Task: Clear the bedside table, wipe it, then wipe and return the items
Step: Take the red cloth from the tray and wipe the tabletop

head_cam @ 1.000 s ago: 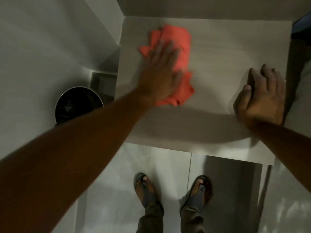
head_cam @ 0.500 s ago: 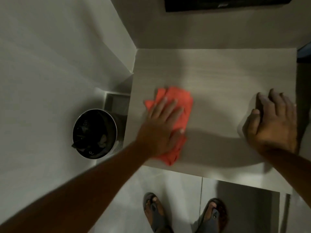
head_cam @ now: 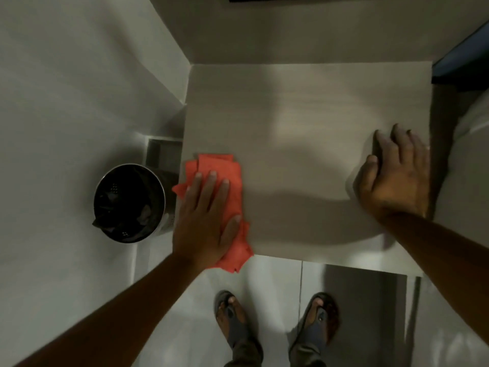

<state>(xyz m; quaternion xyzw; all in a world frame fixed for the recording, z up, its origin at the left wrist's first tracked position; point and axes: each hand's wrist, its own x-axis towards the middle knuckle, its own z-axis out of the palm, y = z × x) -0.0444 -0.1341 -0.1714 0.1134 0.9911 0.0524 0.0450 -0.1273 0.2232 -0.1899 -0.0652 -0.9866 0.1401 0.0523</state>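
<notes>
The bedside table point(head_cam: 312, 123) has a pale wood-grain top with nothing standing on it. An orange-red cloth point(head_cam: 232, 181) lies crumpled at the table's front left corner, its lower end hanging over the front edge. My left hand point(head_cam: 209, 221) presses flat on the cloth with the fingers spread. My right hand point(head_cam: 397, 176) rests palm down on the table's right side near the edge, holding nothing.
A round metal waste bin point(head_cam: 129, 202) with a black liner stands on the floor left of the table. White walls meet at the left and back. A dark blue object point(head_cam: 465, 59) shows at the far right. My sandalled feet point(head_cam: 275, 324) stand on pale floor tiles before the table.
My left hand has dragged the cloth from the table's back middle toward the front left corner. The right hand has stayed planted on the right side.
</notes>
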